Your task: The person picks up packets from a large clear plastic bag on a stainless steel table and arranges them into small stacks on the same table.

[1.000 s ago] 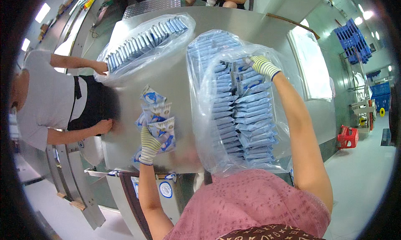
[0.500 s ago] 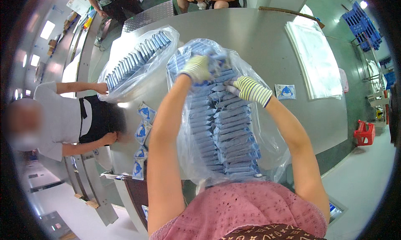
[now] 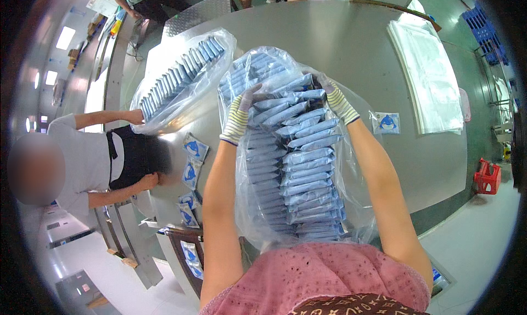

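Note:
A large clear plastic bag (image 3: pixel 355 156) lies in front of me, filled with columns of small blue sealed packets (image 3: pixel 310 175). Both my hands wear striped gloves and are at the far part of the columns. My left hand (image 3: pixel 239 114) grips the left ends of a few packets, its thumb side up. Opposite it, my right hand (image 3: pixel 337 100) curls round the right ends of the same upper packets, fingertips partly hidden. Packets beyond my hands lie under the bag's film at the far end. Some packets between the hands sit tilted.
The metal table (image 3: pixel 340 46) carries a stack of flat clear bags (image 3: pixel 428 79) and a single packet (image 3: pixel 386 123) at right. At left, a co-worker (image 3: pixel 82 156) touches another filled bag (image 3: pixel 184 76); loose packets (image 3: pixel 191 172) lie nearby. A red stool (image 3: pixel 487 176) stands on the floor.
My left hand, blurred over the far packets before, has moved nearer and left, to the packets' left ends. My right hand has shifted slightly farther away, to their right ends.

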`<action>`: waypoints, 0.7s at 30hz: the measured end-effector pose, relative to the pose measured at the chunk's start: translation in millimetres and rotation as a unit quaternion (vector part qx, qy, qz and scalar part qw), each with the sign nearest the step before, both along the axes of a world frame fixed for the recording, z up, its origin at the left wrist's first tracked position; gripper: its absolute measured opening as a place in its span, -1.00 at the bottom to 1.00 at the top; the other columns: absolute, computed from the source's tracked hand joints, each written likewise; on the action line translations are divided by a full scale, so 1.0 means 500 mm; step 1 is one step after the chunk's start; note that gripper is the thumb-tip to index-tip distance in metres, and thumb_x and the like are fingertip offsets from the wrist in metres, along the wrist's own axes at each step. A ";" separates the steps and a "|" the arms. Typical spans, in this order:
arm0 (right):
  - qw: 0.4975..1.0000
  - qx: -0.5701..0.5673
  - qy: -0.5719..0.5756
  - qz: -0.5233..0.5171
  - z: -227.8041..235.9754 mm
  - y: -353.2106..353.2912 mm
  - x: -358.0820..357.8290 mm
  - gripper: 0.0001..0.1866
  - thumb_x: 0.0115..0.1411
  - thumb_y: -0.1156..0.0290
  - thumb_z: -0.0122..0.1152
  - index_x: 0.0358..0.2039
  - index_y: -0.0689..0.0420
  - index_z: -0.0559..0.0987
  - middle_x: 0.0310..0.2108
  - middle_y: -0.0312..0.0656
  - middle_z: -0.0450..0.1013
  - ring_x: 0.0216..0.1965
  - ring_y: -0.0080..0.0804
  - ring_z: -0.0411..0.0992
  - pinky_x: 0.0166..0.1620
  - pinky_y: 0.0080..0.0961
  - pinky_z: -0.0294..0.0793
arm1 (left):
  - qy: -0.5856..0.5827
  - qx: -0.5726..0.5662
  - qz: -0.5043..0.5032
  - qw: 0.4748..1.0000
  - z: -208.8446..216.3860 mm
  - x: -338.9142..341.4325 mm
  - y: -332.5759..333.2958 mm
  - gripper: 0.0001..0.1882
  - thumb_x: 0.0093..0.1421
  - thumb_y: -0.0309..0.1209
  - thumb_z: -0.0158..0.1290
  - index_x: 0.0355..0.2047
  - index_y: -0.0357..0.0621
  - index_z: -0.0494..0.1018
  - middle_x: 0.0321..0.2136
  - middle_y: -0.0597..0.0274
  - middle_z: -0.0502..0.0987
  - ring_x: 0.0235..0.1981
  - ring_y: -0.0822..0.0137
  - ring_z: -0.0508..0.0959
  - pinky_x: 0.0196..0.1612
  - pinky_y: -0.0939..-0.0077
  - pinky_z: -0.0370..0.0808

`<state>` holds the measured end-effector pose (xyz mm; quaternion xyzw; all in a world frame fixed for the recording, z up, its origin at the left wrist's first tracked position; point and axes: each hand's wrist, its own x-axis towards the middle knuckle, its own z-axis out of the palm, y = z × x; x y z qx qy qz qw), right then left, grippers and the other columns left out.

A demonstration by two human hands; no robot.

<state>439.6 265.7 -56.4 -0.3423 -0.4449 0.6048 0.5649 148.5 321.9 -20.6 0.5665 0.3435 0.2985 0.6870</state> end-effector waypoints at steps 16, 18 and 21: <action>0.648 0.160 -0.745 -0.014 0.119 -0.028 -0.125 -0.29 0.19 -0.17 0.02 0.15 0.14 0.39 0.18 0.01 0.31 0.20 -0.02 0.25 0.27 -0.10 0.16 | 0.321 0.396 -0.013 0.860 -0.090 0.130 0.064 -0.40 0.37 -0.01 -0.27 0.15 -0.29 0.29 0.17 -0.28 0.29 0.24 -0.11 0.25 0.31 0.23 0.13; 0.639 0.152 -0.754 0.000 0.129 -0.041 -0.112 -0.30 0.21 -0.16 0.00 0.16 0.13 0.39 0.18 0.00 0.31 0.21 -0.04 0.24 0.28 -0.09 0.14 | 0.349 0.407 0.077 0.841 0.031 0.126 0.086 -0.32 0.34 0.05 -0.26 0.22 -0.29 0.20 0.28 -0.28 0.11 0.33 -0.11 0.08 0.38 0.24 -0.01; 0.602 0.192 -0.775 -0.010 0.140 -0.036 -0.152 -0.33 0.23 -0.13 -0.01 0.16 0.12 0.39 0.15 -0.02 0.33 0.20 -0.06 0.25 0.29 -0.08 0.11 | 0.331 0.490 0.120 0.798 0.120 0.061 0.123 -0.30 0.32 0.08 -0.23 0.22 -0.27 0.23 0.15 -0.25 0.31 0.22 -0.17 0.25 0.29 0.15 0.16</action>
